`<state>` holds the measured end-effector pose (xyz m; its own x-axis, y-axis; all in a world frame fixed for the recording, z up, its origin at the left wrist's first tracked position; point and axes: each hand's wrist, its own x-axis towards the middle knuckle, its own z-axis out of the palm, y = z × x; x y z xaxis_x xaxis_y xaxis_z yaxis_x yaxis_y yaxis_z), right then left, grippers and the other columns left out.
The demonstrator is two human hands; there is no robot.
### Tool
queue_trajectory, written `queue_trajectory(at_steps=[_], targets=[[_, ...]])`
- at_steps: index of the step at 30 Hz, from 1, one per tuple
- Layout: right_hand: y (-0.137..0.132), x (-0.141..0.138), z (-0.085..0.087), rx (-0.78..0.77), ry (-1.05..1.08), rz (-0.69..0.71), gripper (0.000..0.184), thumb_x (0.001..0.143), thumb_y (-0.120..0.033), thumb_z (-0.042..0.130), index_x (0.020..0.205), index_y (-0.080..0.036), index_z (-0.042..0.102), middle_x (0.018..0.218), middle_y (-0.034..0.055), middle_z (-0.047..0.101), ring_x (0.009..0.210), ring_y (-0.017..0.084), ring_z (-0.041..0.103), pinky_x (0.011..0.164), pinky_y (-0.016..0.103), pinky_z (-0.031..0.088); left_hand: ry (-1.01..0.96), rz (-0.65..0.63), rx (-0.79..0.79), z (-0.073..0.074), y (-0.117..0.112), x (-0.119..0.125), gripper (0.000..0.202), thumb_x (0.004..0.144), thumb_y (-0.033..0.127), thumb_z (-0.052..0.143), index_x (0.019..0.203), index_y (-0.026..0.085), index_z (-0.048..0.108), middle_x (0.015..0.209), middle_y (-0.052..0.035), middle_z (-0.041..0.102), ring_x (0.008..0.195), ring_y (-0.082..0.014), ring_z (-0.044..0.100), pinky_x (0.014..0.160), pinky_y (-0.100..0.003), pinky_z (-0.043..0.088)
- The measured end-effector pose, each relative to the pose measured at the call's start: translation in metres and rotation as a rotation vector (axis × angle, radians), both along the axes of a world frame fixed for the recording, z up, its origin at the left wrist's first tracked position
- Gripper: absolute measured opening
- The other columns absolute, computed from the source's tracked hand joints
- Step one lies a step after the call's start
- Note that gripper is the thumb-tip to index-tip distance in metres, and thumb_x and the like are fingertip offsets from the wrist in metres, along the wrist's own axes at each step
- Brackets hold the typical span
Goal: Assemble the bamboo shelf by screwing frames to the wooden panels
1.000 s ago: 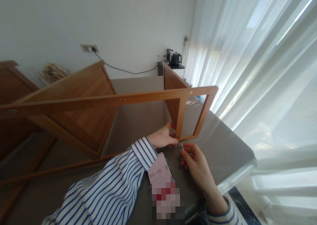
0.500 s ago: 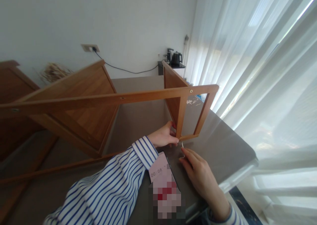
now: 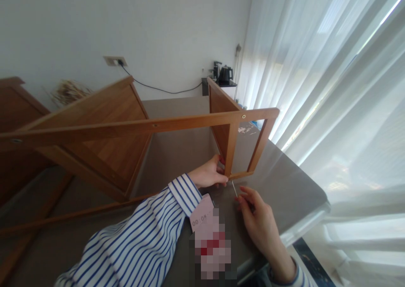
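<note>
A brown wooden frame (image 3: 152, 127) of rails and panels stands on a grey table (image 3: 284, 194). My left hand (image 3: 207, 175), in a blue-striped sleeve, grips the lower corner of the frame's small end rectangle (image 3: 245, 146). Just below that corner, my right hand (image 3: 256, 217) pinches a thin metal hex key (image 3: 234, 189). The key's tip points up at the corner's underside. A timer device (image 3: 202, 219), partly blurred out, lies under my left forearm.
Wooden panels (image 3: 107, 127) lean behind the frame at left and centre. A black kettle (image 3: 225, 74) sits on a far stand by the wall, with a cable running to a wall socket (image 3: 114, 61). White curtains (image 3: 332, 89) hang on the right, past the table's edge.
My right hand has shifted slightly down and right and turned, with the hex key still at the frame's lower corner. My left hand and the frame have stayed put.
</note>
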<state>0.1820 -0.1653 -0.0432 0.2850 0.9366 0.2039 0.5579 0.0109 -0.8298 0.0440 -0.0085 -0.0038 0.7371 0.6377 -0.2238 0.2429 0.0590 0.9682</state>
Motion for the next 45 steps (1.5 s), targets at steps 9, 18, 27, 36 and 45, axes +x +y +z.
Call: queue_trajectory(at_steps=[9, 18, 27, 36, 45], targets=[[0.002, 0.012, 0.003, -0.118, 0.108, 0.046, 0.028, 0.085, -0.044, 0.051, 0.088, -0.019, 0.064, 0.069, 0.0017, 0.066, 0.058, 0.014, 0.059, 0.057, 0.024, 0.047, 0.002, 0.011, 0.011, 0.001, -0.001, 0.0, 0.062, 0.065, 0.012, 0.065, 0.118, 0.018, 0.034, 0.076, -0.0016, 0.062, 0.062, -0.0131, 0.06, 0.052, -0.024, 0.043], [0.001, 0.017, 0.014, 0.109, -0.308, 0.249, 0.022, 0.092, -0.029, 0.045, 0.101, -0.023, 0.065, 0.096, 0.005, 0.067, 0.084, 0.016, 0.063, 0.077, 0.027, 0.05, 0.01, 0.013, 0.011, 0.001, -0.001, 0.0, 0.061, 0.065, 0.013, 0.066, 0.118, 0.017, 0.035, 0.074, -0.0014, 0.062, 0.06, -0.0133, 0.059, 0.051, -0.023, 0.042], [-0.001, 0.006, 0.006, 0.117, -0.561, 0.11, 0.025, 0.091, -0.021, 0.041, 0.105, -0.018, 0.062, 0.09, 0.0091, 0.064, 0.081, 0.018, 0.061, 0.074, 0.031, 0.049, 0.023, 0.006, 0.005, 0.001, -0.001, 0.001, 0.06, 0.066, 0.01, 0.064, 0.117, 0.017, 0.034, 0.075, -0.0019, 0.063, 0.06, -0.0132, 0.059, 0.051, -0.023, 0.043], [0.008, -0.009, 0.007, -0.175, 0.331, 0.017, 0.025, 0.085, -0.036, 0.051, 0.102, -0.018, 0.056, 0.073, 0.0027, 0.067, 0.055, 0.014, 0.06, 0.052, 0.024, 0.045, -0.012, 0.01, 0.007, -0.001, -0.001, 0.001, 0.06, 0.065, 0.008, 0.063, 0.117, 0.017, 0.034, 0.076, -0.0019, 0.063, 0.059, -0.0124, 0.059, 0.05, -0.022, 0.043], [0.007, -0.011, 0.002, -0.123, 0.387, 0.056, 0.029, 0.082, -0.037, 0.057, 0.102, -0.017, 0.064, 0.085, 0.0068, 0.07, 0.069, 0.016, 0.065, 0.06, 0.025, 0.05, -0.011, 0.019, 0.005, 0.002, -0.002, 0.001, 0.054, 0.065, 0.01, 0.064, 0.111, 0.017, 0.037, 0.074, -0.0009, 0.062, 0.061, -0.0136, 0.06, 0.049, -0.022, 0.041]])
